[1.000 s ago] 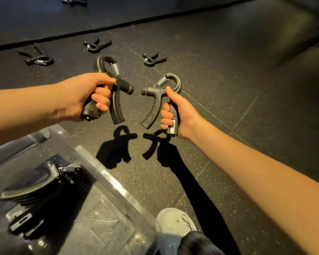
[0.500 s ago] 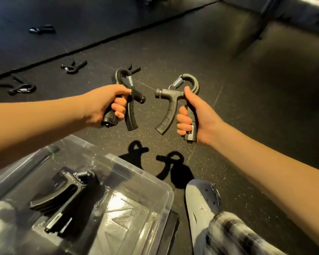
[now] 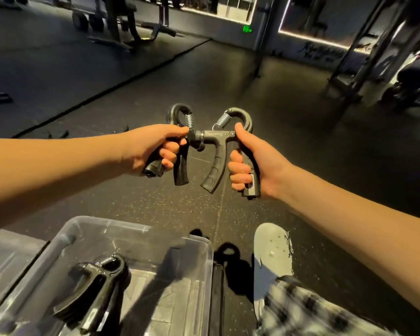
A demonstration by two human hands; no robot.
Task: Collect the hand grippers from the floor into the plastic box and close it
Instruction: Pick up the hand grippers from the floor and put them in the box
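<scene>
Your left hand [image 3: 153,151] is clenched round one handle of a black hand gripper [image 3: 181,172]. Your fingers curl under that handle and your thumb lies along the top. Its other handle hangs free just to the right of your knuckles, and the spring and loop stand above your thumb.

Your right hand [image 3: 255,166] grasps a second hand gripper [image 3: 215,166] in the same way, by the handle with the small grey panel, and your thumb points up against the loop. Its free curved handle hangs just to the left of your fingers.

The two tools meet between your hands. The knob end of the second one lies against the hinge of the first, or just beside it; you cannot tell which from here.

Below your left hand, nearer to you, the clear plastic box [image 3: 141,229] stands on the floor [image 3: 301,141] with no lid on it. A third hand gripper [image 3: 95,287] lies inside, towards the left, and is blurred.

Below your right wrist is a pale shoe [image 3: 272,248], with a checked trouser leg [image 3: 301,309] nearer to you.

Beyond your left forearm, more hand grippers [image 3: 56,134] lie on the dark floor, small and dim. Another dark one lies far out to the left. Gym machines [image 3: 117,18] stand well beyond both hands.
</scene>
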